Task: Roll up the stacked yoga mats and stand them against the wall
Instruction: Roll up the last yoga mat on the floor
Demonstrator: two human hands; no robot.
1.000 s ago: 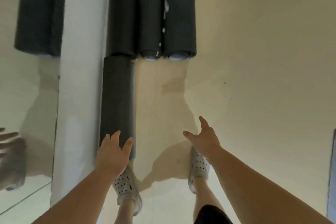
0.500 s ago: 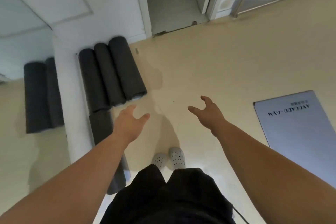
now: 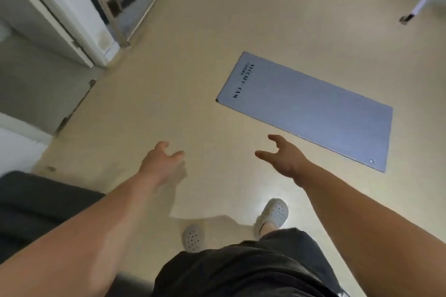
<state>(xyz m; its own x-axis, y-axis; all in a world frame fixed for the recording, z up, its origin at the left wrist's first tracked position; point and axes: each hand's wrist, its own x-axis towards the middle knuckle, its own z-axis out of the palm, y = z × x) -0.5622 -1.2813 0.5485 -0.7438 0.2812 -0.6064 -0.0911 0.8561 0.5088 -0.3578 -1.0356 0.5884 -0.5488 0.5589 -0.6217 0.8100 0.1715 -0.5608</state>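
Head view, and straight to it. Spotted the grey yoga mat point(image 3: 309, 111) at two o'clock, flat on the pale floor point(image 3: 193, 67), printed short end toward eleven. Could not tell whether one sheet or several stacked. Found the left grip point(image 3: 164, 164) out front at eleven o'clock of the feet, fingers loose and spread, holding nothing. Found the right grip point(image 3: 284, 159) near it at one o'clock, thumb and fingers parted, likewise empty, and apart from the mat's near edge. Caught some dark rolls point(image 3: 36, 205) low at eight o'clock by the white wall point(image 3: 14, 149), likely mats, though too cut off to say how they stood. Noted grey clogs point(image 3: 275, 214) planted at six.

Judged the trouble ahead this way. Could start the roll crooked, one grip running ahead of the other, and end with a coned bundle too lopsided to stand. Could pinch up more than one layer, if stacked, and wind something fat and slack. Might shove the whole mat along that smooth-looking floor instead of curling it. Might leave the roll loose and watch it spring open once propped. Could knock the dark rolls when setting the next one beside them. Worth minding the clogs too: easy to tread on the mat's edge while bending in.
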